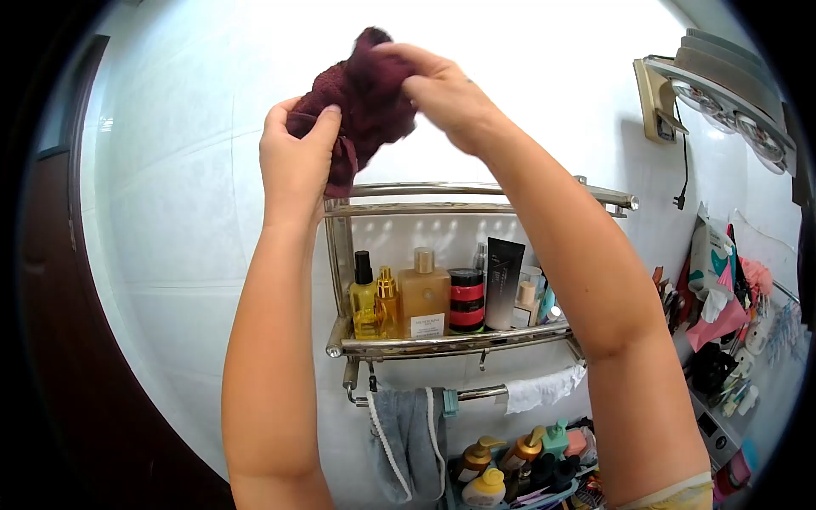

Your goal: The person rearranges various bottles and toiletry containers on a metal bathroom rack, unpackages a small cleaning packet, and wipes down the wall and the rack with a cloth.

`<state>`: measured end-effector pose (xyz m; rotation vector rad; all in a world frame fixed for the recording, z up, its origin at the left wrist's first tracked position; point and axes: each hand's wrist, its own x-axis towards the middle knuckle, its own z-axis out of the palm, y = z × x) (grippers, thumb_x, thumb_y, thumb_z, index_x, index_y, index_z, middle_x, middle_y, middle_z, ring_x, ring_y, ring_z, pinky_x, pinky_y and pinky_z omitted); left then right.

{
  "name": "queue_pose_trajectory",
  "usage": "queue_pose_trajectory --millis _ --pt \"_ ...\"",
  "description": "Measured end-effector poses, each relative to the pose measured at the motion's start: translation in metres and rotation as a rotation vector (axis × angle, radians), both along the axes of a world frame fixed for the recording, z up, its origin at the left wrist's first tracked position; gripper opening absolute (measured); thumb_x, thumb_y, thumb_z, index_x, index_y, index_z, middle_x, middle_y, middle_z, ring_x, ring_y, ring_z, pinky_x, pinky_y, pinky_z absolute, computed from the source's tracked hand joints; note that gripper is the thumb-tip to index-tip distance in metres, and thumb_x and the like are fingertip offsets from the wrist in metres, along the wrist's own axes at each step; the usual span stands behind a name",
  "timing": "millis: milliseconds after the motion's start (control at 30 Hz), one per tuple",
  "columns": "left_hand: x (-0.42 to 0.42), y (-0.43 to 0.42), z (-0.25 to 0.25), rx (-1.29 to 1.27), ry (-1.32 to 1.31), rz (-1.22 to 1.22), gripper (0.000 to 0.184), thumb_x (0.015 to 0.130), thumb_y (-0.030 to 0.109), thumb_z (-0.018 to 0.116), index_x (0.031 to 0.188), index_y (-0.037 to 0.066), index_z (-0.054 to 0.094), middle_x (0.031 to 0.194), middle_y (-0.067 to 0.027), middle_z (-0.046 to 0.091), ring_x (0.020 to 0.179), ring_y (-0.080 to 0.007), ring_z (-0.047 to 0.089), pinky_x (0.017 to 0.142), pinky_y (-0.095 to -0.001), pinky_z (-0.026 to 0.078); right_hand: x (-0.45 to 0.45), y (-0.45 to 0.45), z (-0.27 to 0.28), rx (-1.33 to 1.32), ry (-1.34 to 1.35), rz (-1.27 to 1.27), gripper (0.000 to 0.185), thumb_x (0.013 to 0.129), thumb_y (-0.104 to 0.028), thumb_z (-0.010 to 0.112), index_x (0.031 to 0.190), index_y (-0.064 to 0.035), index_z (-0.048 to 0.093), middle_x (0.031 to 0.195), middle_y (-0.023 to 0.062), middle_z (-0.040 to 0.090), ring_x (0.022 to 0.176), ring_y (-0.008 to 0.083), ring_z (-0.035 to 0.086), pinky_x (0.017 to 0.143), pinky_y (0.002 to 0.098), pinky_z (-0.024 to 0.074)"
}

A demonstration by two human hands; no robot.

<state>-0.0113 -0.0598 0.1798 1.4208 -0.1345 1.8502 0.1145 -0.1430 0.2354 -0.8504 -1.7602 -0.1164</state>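
A crumpled dark maroon towel is raised above the metal wall rack, in front of the white tiled wall. My left hand pinches its lower left side, with the thumb across the front. Higher up, my right hand grips the upper right part, slightly blurred by motion. The towel hangs bunched between both hands, and its lower end comes down by the left end of the rack's top rail. My right forearm covers the rack's right part.
On the rack's shelf stand an amber bottle, a dark tube and other toiletries. Below hang a grey towel and a white cloth, above several pump bottles. A lamp heater juts out at upper right; a dark door is left.
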Motion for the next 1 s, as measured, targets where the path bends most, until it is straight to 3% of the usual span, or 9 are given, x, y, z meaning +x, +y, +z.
queue_pose_trajectory --millis 133,233,333,433,500,567,667,767,1000 --pt "0.002 -0.005 0.004 0.001 0.017 0.116 0.032 0.086 0.017 0.058 0.106 -0.005 0.048 0.097 -0.0117 0.057 0.082 -0.0141 0.057 0.067 -0.0258 0.048 -0.019 -0.007 -0.012 -0.176 -0.005 -0.065 0.064 0.078 -0.036 0.055 0.131 -0.0023 0.041 0.115 0.0173 0.050 0.112 0.0264 0.042 0.090 0.0400 0.0357" --pt "-0.003 -0.025 0.005 0.043 0.141 -0.276 0.062 0.096 0.048 0.024 0.122 -0.005 0.044 0.106 -0.0127 0.057 0.098 -0.0187 0.053 0.089 -0.0350 0.040 -0.004 0.007 -0.008 -0.075 -0.122 -0.094 0.078 0.074 -0.044 0.069 0.129 0.0007 0.039 0.113 0.0189 0.052 0.104 0.0272 0.052 0.083 0.0367 0.0441" --pt "-0.008 -0.014 0.005 0.134 0.199 -0.336 0.066 0.095 0.051 0.023 0.127 -0.003 0.042 0.108 -0.0131 0.057 0.101 -0.0202 0.052 0.091 -0.0351 0.037 0.007 0.012 -0.008 -0.101 0.058 0.092 0.063 0.070 -0.024 0.077 0.120 0.0009 0.048 0.110 0.0189 0.055 0.102 0.0257 0.055 0.082 0.0333 0.0506" --pt "-0.014 0.006 -0.002 0.090 0.257 0.115 0.054 0.094 0.045 0.035 0.117 0.001 0.055 0.106 -0.0142 0.060 0.100 -0.0215 0.053 0.091 -0.0347 0.038 0.017 0.027 0.005 -0.162 0.028 0.129 0.061 0.070 -0.023 0.075 0.121 0.0002 0.049 0.118 0.0190 0.047 0.105 0.0276 0.053 0.079 0.0318 0.0526" --pt "-0.010 0.042 -0.024 0.153 0.198 0.514 0.039 0.090 0.031 0.047 0.113 0.002 0.058 0.108 -0.0160 0.059 0.100 -0.0237 0.053 0.091 -0.0357 0.039 0.018 0.039 0.010 0.212 -0.172 -0.493 0.061 0.069 -0.024 0.072 0.122 -0.0047 0.050 0.125 0.0191 0.036 0.107 0.0308 0.051 0.081 0.0340 0.0523" --pt "-0.006 0.064 -0.052 0.397 0.184 0.867 0.032 0.084 0.021 0.056 0.112 0.004 0.058 0.113 -0.0166 0.057 0.100 -0.0266 0.053 0.090 -0.0356 0.040 0.033 0.058 0.015 0.329 -0.383 -0.588 0.056 0.068 -0.023 0.071 0.120 -0.0119 0.054 0.126 0.0207 0.031 0.112 0.0366 0.044 0.091 0.0409 0.0460" --pt "0.006 0.067 -0.077 0.353 0.197 0.710 0.026 0.083 0.013 0.057 0.108 0.007 0.059 0.116 -0.0158 0.055 0.099 -0.0288 0.054 0.087 -0.0362 0.043 0.039 0.079 0.018 0.303 -0.579 -0.760 0.049 0.065 -0.018 0.073 0.113 -0.0131 0.060 0.126 0.0187 0.034 0.120 0.0371 0.031 0.099 0.0421 0.0379" --pt "0.012 0.073 -0.077 0.396 0.126 0.716 0.021 0.081 0.009 0.059 0.102 0.006 0.060 0.108 -0.0130 0.058 0.092 -0.0277 0.055 0.082 -0.0351 0.045 0.035 0.097 0.020 0.353 -0.716 -0.908 0.045 0.066 -0.012 0.071 0.109 -0.0188 0.063 0.126 0.0074 0.038 0.120 0.0309 0.035 0.096 0.0414 0.0400" --pt "0.014 0.076 -0.079 0.359 0.081 0.702 0.017 0.081 0.011 0.062 0.096 0.006 0.061 0.093 -0.0073 0.061 0.080 -0.0230 0.056 0.072 -0.0321 0.047 0.028 0.132 0.024 0.371 -0.799 -1.285 0.046 0.064 -0.011 0.072 0.108 -0.0203 0.063 0.125 0.0045 0.040 0.117 0.0268 0.038 0.091 0.0349 0.0447"
